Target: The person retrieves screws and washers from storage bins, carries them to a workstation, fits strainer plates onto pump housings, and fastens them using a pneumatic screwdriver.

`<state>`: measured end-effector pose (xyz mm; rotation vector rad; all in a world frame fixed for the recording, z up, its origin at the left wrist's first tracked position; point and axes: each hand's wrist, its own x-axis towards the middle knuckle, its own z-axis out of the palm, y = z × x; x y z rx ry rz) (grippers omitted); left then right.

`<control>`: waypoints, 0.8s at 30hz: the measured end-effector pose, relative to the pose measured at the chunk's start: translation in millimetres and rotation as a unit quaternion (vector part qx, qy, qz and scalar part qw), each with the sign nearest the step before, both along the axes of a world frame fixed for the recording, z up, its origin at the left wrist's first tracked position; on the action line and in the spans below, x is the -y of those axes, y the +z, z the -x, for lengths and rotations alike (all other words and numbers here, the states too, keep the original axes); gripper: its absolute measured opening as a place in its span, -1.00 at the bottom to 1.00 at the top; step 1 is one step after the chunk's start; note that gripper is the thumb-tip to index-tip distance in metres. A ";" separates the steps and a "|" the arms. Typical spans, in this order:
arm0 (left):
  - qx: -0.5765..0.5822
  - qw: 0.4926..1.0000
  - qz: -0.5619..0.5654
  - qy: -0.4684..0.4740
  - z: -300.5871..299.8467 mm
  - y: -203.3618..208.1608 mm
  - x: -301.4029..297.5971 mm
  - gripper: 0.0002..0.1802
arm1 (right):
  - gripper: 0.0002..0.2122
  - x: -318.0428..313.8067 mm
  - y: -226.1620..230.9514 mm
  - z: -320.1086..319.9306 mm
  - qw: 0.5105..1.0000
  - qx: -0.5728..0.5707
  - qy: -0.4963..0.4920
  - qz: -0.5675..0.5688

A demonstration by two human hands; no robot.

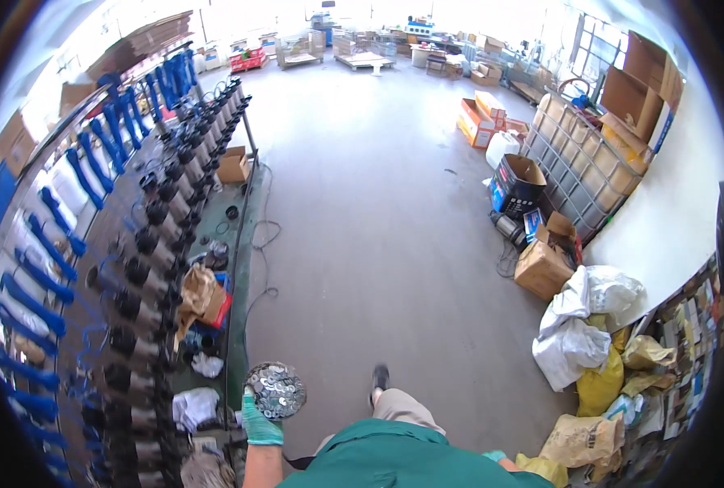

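Note:
My left hand (261,424), in a pale green glove, is wrapped around the side of a round dish (303,398) at the lower left. The dish is heaped with small metal washers (275,387), most of them ring-shaped and silvery. Low on the right, a bit of my gloved right hand (496,456) shows beside my green top. Its fingers are hidden, so whether it holds anything does not show.
A long rack (249,130) of dark-topped metal cylinders (144,272) and hanging blue parts (49,236) runs along the left. Cables (269,236) trail on the floor beside it. On the right stand a caged tank (583,163), cardboard boxes (545,268) and sacks (577,333).

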<state>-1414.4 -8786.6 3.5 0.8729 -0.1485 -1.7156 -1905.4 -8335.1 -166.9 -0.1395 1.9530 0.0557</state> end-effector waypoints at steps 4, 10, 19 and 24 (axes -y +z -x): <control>-0.001 1.000 0.023 -0.006 42.3 -14.9 146.8 -0.35 | -0.75 112.0 -20.4 34.8 0.988 0.033 0.144 -0.045; -0.061 0.998 0.029 -0.009 101.2 -6.2 328.9 -0.24 | -0.73 489.8 -72.0 185.3 0.948 -0.020 0.316 0.035; -0.093 0.995 0.028 -0.014 199.0 -21.4 612.7 -0.32 | -0.66 1068.1 140.9 250.0 0.844 -0.077 0.089 0.523; -0.023 0.999 0.022 0.013 262.5 -30.9 803.6 -0.32 | -0.76 1115.6 66.6 310.0 0.895 -0.081 0.196 0.393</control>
